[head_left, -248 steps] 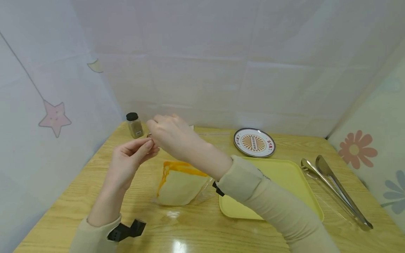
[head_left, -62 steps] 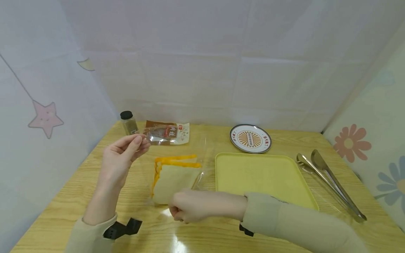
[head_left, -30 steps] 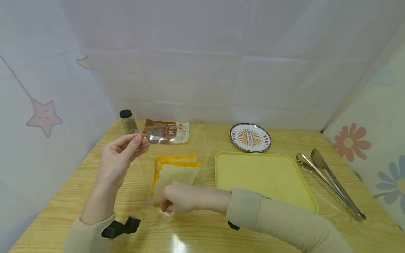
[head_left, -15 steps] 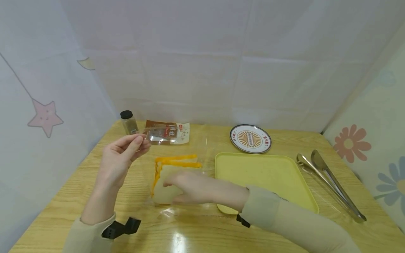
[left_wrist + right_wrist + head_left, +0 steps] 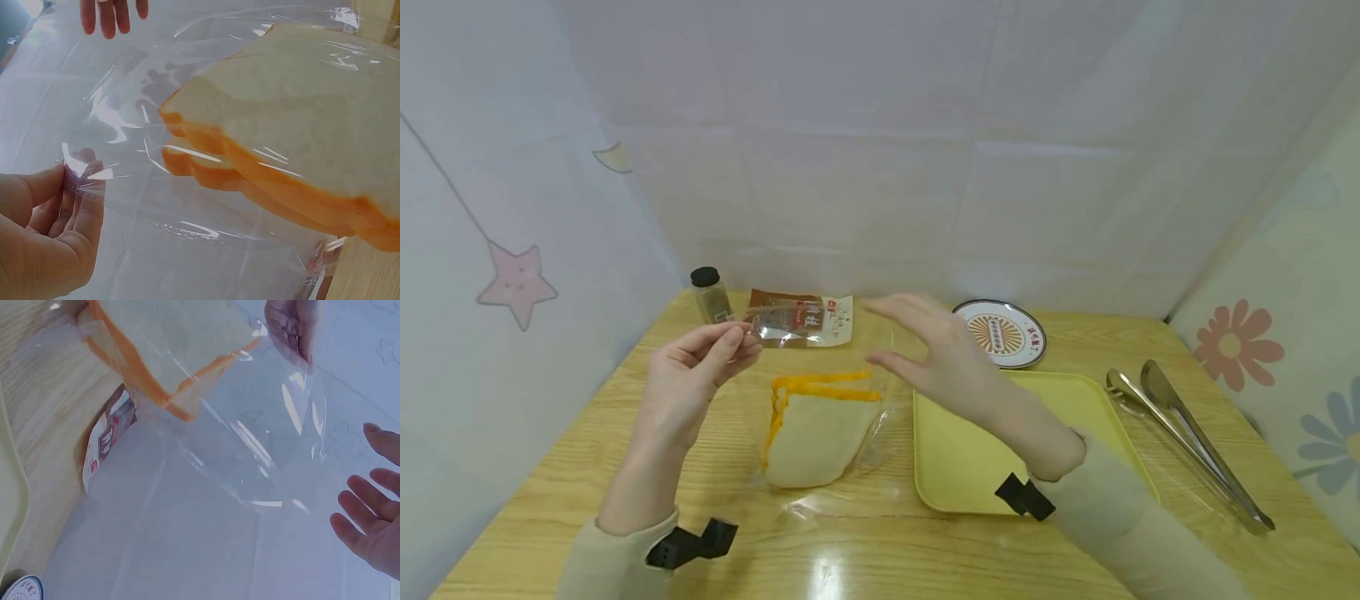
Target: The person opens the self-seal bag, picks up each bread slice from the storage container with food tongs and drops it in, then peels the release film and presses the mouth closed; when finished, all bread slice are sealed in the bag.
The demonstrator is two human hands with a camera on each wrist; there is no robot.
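Sliced bread [image 5: 820,437] with orange-brown crusts sits inside a clear plastic bag [image 5: 119,125] over the wooden table. My left hand [image 5: 688,379] pinches the bag's upper left edge between thumb and fingers, as the left wrist view also shows. My right hand [image 5: 951,362] is raised on the bag's right side, thumb and fingers spread apart, holding nothing. In the right wrist view, the fingers of my right hand [image 5: 375,515] stay apart from the bag film.
A brown and white packet [image 5: 831,321] lies behind the bag, beside a black-capped jar [image 5: 711,296]. To the right are a yellow tray [image 5: 973,467], a printed plate [image 5: 1003,333] partly behind my right hand, and metal tongs [image 5: 1195,450]. Walls stand behind and at both sides.
My right hand has left the low front of the bread, opened its fingers and risen to the bag's upper right. My left hand still pinches the bag in much the same place.
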